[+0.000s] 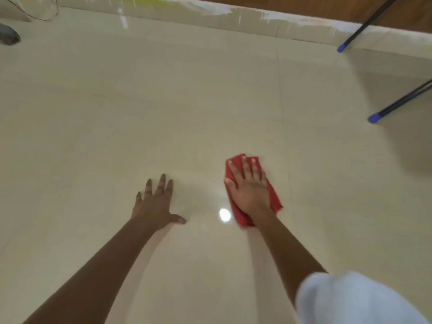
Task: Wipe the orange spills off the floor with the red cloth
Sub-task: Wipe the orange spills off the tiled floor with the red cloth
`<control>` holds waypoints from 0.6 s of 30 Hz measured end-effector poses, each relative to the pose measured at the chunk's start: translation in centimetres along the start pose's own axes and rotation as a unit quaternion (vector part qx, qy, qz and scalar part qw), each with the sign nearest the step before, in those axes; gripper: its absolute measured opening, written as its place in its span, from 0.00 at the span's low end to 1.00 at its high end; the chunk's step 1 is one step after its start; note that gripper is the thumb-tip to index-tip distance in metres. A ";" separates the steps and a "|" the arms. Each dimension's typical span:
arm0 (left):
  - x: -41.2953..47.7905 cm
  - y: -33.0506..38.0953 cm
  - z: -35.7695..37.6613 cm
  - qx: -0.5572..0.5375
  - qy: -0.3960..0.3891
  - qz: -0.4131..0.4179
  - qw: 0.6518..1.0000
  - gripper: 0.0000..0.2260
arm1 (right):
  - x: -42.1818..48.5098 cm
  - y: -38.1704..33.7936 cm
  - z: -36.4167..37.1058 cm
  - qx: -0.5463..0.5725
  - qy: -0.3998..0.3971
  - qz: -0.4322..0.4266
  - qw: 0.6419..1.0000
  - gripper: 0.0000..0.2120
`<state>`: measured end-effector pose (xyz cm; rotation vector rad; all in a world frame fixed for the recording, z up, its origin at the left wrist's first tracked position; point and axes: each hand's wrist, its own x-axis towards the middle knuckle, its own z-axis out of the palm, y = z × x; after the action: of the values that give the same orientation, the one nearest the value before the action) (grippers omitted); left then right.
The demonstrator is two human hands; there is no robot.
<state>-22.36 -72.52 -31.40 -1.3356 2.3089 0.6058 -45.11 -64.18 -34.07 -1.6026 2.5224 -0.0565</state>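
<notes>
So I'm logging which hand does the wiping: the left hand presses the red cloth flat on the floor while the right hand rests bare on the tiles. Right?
Not quite: the hands are swapped. In the head view the right hand presses the red cloth flat on the floor, while the left hand rests bare on the tiles.

Both hands lie flat on the floor [210,101], palms down, near the middle of its near part. The left hand [155,203] rests directly on the floor, fingers spread. The right hand [249,185] lies to its right, apart from it, pressed on top of the cloth [273,198], which lies between that hand and the floor and sticks out around the hand's edges. Along the far edge of the floor runs a skirting [245,22]. Toward the far right corner a pole foot [341,48] stands on the floor just beside the skirting; a second pole foot [375,118] stands nearer, at the right edge. An object too blurred to tell [9,35] sits at the far left corner.
</notes>
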 end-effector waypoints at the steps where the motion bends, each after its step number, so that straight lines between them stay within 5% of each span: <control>1: -0.7 0.4 0.7 -0.008 0.012 -0.006 1.000 0.44 | -0.3 -1.3 0.0 0.003 -0.011 -0.008 1.000 0.26; 4: -4.5 0.8 3.9 -0.008 0.034 0.016 0.999 0.35 | -7.5 -4.0 1.6 0.013 -0.008 -0.156 0.988 0.26; 6: -7.6 0.0 6.3 0.019 0.017 0.044 0.999 0.37 | -14.5 -3.0 3.0 0.017 0.002 -0.211 0.977 0.26; 9: -11.2 -1.0 8.3 0.053 -0.004 0.064 0.997 0.50 | -18.5 1.8 2.7 0.014 0.015 -0.172 0.985 0.26; 14: -13.3 0.3 9.1 0.065 0.014 0.038 0.997 0.55 | -11.0 1.3 0.8 0.031 -0.022 0.007 0.999 0.27; 18: -15.2 0.8 9.6 0.043 0.002 0.025 0.999 0.57 | -17.4 -4.8 2.8 0.029 -0.028 -0.181 0.983 0.26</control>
<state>-14.85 -56.17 -31.00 -1.2440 2.3515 0.5134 -33.09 -50.36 -34.42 -1.9859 2.1368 -0.1237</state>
